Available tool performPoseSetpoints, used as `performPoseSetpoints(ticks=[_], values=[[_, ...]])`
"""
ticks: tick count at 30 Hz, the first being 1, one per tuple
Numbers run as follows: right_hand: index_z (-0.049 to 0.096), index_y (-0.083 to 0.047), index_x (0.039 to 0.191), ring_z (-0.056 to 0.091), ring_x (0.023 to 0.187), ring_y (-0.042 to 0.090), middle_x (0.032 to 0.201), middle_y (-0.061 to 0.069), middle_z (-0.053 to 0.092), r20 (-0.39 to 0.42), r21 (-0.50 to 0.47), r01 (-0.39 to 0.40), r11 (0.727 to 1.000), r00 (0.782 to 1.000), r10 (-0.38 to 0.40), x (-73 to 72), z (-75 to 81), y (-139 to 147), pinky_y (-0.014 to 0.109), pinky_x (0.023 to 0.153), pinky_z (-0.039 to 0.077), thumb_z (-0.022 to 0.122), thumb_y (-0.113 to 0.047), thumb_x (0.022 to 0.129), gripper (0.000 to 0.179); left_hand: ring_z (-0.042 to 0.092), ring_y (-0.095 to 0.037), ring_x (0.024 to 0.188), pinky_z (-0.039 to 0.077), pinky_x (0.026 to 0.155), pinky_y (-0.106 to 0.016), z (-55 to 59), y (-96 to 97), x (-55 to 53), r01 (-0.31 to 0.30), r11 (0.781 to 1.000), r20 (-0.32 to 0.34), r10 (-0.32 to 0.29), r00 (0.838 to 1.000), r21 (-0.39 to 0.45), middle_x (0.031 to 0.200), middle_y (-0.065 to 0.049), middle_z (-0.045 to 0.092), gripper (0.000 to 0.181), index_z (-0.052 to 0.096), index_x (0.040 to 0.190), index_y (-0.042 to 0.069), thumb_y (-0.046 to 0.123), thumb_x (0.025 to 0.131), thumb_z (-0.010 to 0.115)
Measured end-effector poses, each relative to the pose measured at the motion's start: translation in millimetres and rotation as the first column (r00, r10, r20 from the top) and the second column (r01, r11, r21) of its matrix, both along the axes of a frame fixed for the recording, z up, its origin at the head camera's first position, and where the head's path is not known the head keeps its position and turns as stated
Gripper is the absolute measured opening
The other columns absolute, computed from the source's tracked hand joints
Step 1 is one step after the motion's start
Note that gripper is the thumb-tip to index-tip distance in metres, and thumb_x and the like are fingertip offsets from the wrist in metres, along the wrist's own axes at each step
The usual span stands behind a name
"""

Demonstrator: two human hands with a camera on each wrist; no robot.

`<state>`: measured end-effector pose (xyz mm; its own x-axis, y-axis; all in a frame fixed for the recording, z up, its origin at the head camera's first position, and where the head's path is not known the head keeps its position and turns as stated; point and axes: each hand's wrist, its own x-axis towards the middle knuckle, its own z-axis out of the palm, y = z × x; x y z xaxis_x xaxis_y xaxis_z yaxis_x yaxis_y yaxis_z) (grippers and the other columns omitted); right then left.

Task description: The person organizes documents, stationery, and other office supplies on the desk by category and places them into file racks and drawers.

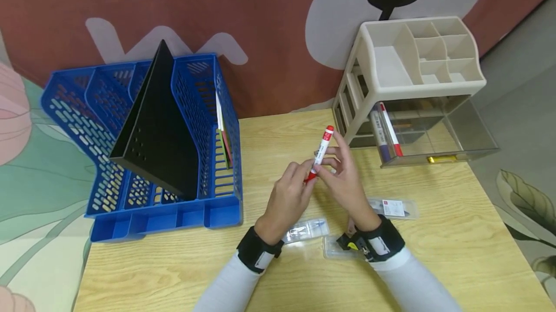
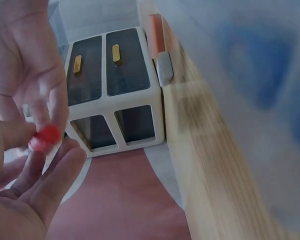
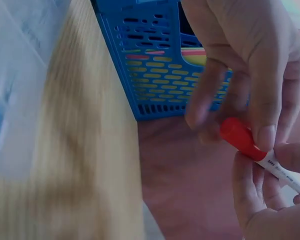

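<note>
A white marker (image 1: 322, 151) with red ends tilts upward between the two hands, above the table. My left hand (image 1: 288, 198) pinches its lower red end, which shows as a red cap (image 3: 239, 136) in the right wrist view. My right hand (image 1: 345, 181) holds the white barrel (image 3: 282, 172) with thumb and fingers. Seen from the left wrist, a round red marker end (image 2: 46, 137) sits among the fingers. Below the hands, clear plastic cases (image 1: 306, 231) lie on the table, one partly hidden by the right wrist.
On the left stands a blue slotted file rack (image 1: 223, 213) with a black folder (image 1: 167, 138) and thin coloured items. A cream desk organiser (image 1: 378, 92) at right has a clear drawer (image 1: 473, 150) pulled out, with markers (image 1: 391, 131) inside. Another labelled case (image 1: 393, 208) lies right of the hands.
</note>
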<state>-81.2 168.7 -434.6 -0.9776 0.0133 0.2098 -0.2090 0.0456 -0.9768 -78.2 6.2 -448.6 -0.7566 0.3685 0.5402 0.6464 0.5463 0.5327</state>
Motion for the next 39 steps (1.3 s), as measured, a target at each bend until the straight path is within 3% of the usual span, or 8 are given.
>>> performPoseSetpoints(ticks=[6,11,15,22,26,31,34,39], values=[[0.029,-0.023,0.164,0.064,0.101,0.011,0.124,0.015,0.058,-0.024,0.124,0.04,0.992,0.999,-0.037,7.2,17.2,9.1,0.016,0.074,0.059,0.068,0.011,0.092,0.088,0.068,-0.012,0.077,0.054,0.058,-0.018,-0.4,-9.6,0.7,-0.02,0.997,-0.051,0.017,0.999,-0.068,0.101,-0.007,0.069,0.046,0.065,0.133,0.001,0.021,0.094,0.078],[0.038,-0.022,0.161,0.065,0.102,0.008,0.122,0.015,0.062,-0.104,0.228,0.071,0.971,0.993,-0.048,17.5,36.7,16.6,0.016,0.081,0.059,0.07,0.013,0.09,0.085,0.073,-0.021,0.106,0.063,0.082,-0.03,-3.7,-19.8,-0.6,-0.025,0.991,-0.032,0.021,0.999,-0.135,0.124,-0.012,0.069,0.05,0.059,0.14,0.003,0.028,0.099,0.072],[0.042,-0.014,0.159,0.064,0.103,0.009,0.122,0.01,0.062,-0.184,0.248,0.079,0.966,0.982,-0.033,26.2,52.7,23.0,0.017,0.084,0.059,0.068,0.019,0.087,0.083,0.065,-0.026,0.127,0.059,0.098,-0.038,-8.4,-29.3,-2.1,-0.012,0.982,-0.009,0.01,1.0,-0.188,0.139,-0.016,0.063,0.053,0.054,0.147,0.004,0.031,0.102,0.066],[0.043,-0.003,0.156,0.063,0.102,0.012,0.121,0.003,0.063,-0.251,0.248,0.072,0.966,0.968,-0.008,37.0,78.0,48.0,0.017,0.087,0.058,0.065,0.028,0.083,0.082,0.05,-0.036,0.143,0.045,0.117,-0.048,-14.5,-45.2,-5.5,-0.007,0.958,0.039,0.019,0.999,-0.288,0.155,-0.02,0.049,0.061,0.047,0.152,0.004,0.031,0.101,0.067],[0.045,-0.003,0.155,0.063,0.101,0.011,0.124,-0.002,0.064,-0.259,0.28,0.121,0.952,0.965,-0.047,39.3,92.8,68.7,0.014,0.086,0.057,0.065,0.028,0.083,0.081,0.041,-0.044,0.148,0.037,0.121,-0.055,-16.1,-51.9,-5.5,0.011,0.933,0.126,0.037,0.991,-0.359,0.163,-0.022,0.037,0.068,0.041,0.157,0.007,0.034,0.1,0.068],[0.048,-0.001,0.153,0.064,0.105,0.016,0.122,0.007,0.066,-0.228,0.126,0.099,0.987,0.971,-0.069,41.6,110.5,93.1,0.013,0.09,0.056,0.062,0.028,0.084,0.075,0.034,-0.047,0.151,0.034,0.121,-0.06,-17.2,-56.4,-3.0,0.032,0.917,0.195,0.05,0.979,-0.397,0.167,-0.022,0.029,0.07,0.038,0.16,0.009,0.034,0.101,0.067],[0.047,-0.003,0.154,0.063,0.106,0.017,0.119,0.008,0.065,-0.175,0.111,0.125,0.986,0.979,-0.105,45.7,122.3,104.3,0.013,0.088,0.056,0.063,0.024,0.087,0.074,0.032,-0.048,0.152,0.033,0.121,-0.06,-17.7,-58.2,-1.3,0.035,0.914,0.208,0.055,0.977,-0.403,0.168,-0.022,0.028,0.069,0.037,0.16,0.01,0.034,0.101,0.066],[0.049,-0.009,0.154,0.062,0.105,0.017,0.119,0.006,0.065,-0.126,0.265,0.207,0.942,0.976,-0.179,50.1,136.3,118.6,0.01,0.085,0.055,0.066,0.019,0.088,0.074,0.03,-0.048,0.152,0.033,0.121,-0.061,-19.6,-61.2,0.3,0.031,0.909,0.212,0.064,0.975,-0.417,0.169,-0.022,0.026,0.07,0.036,0.16,0.01,0.035,0.102,0.065]])
